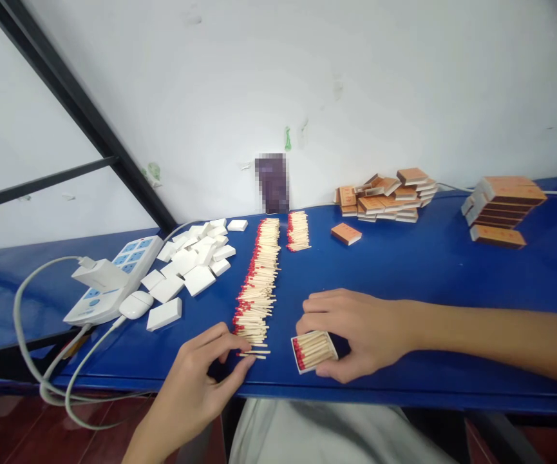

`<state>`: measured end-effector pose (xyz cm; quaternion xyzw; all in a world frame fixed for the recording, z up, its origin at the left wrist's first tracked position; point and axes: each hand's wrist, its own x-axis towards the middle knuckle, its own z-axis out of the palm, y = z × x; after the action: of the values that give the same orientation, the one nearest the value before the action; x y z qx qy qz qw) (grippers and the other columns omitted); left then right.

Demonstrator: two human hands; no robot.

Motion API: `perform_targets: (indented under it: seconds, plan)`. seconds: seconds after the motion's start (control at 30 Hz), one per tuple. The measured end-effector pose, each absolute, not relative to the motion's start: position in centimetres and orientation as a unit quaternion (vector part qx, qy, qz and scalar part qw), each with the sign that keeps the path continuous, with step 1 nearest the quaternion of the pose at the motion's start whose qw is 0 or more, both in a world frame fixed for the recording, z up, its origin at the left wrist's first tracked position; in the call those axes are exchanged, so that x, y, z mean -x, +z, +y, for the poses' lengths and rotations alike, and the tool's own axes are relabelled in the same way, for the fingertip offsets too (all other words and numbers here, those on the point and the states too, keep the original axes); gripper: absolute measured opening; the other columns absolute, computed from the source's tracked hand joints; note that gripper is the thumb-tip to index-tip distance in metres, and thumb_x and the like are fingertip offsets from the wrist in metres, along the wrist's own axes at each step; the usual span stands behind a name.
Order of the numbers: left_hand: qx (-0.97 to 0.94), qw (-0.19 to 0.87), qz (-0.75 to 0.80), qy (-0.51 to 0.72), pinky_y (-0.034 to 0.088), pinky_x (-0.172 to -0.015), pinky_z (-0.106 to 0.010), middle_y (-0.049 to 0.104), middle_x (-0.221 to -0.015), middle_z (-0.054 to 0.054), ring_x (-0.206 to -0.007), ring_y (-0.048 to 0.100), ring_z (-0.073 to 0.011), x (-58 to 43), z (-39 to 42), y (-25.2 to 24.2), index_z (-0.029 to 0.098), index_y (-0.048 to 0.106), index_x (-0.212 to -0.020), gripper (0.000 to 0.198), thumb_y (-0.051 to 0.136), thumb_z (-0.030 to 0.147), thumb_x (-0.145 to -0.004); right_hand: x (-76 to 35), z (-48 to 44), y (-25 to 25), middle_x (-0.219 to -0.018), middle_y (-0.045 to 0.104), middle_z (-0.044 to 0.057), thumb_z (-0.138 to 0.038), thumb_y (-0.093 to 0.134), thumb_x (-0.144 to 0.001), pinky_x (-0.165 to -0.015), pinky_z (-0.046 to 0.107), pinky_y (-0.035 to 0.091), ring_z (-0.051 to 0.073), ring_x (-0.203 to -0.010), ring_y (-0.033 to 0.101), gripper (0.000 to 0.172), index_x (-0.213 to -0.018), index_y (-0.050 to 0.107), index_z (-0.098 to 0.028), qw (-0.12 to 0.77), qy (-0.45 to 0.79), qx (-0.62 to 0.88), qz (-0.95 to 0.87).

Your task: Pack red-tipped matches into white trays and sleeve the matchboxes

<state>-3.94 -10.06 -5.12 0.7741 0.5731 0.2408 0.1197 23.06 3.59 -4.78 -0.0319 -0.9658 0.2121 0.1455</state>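
My right hand (355,328) holds a small white tray of red-tipped matches (313,351) against the blue table (404,270), thumb below it and fingers curled over it. My left hand (201,380) rests at the table's front edge with its fingers pinching at a few loose matches (254,352) at the near end of a long row of matches (259,283). A second, shorter pile of matches (298,231) lies farther back.
Several empty white trays (188,264) lie at the left beside a white power strip (114,277) with cables (41,367) and a white earbud case (136,304). Orange matchbox sleeves are heaped at the back (387,193), stacked at the right (500,209), and one (346,233) lies alone.
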Motion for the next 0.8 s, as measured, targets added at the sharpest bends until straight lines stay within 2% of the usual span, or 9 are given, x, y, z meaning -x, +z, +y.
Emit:
perform_targets:
  seconds: [0.37,0.57,0.8]
  plan:
    - [-0.779,0.108,0.576,0.224,0.036,-0.055,-0.022,0.051,-0.069,0.003,-0.059,0.048,-0.0108,4.27,-10.06,-5.07,0.021,0.066,-0.088,0.013,0.057,0.026,-0.097,-23.02,3.64,-4.73,-0.081,0.053,0.001,-0.043,0.063,-0.085,-0.067,0.029,0.037,0.017,-0.073,0.046,0.031,-0.101,0.061,-0.016,0.142,0.213,0.037,-0.966]
    - [-0.786,0.088,0.566,0.233,0.04,-0.058,-0.021,0.05,-0.069,0.003,-0.061,0.051,-0.0114,4.12,-10.1,-5.07,0.022,0.067,-0.103,0.012,0.058,0.024,-0.096,-23.07,3.66,-4.72,-0.081,0.054,0.001,-0.043,0.063,-0.085,-0.067,0.029,0.037,0.017,-0.073,0.046,0.031,-0.102,0.062,-0.016,0.145,0.212,0.034,-0.966]
    - [-0.793,0.076,0.556,0.237,0.044,-0.059,-0.02,0.057,-0.072,0.002,-0.063,0.057,-0.0113,4.01,-10.24,-5.25,0.022,0.068,-0.111,0.018,0.058,0.023,-0.096,-23.09,3.71,-4.77,-0.081,0.055,0.002,-0.043,0.063,-0.085,-0.068,0.029,0.038,0.017,-0.073,0.047,0.032,-0.101,0.062,-0.016,0.15,0.212,0.03,-0.965]
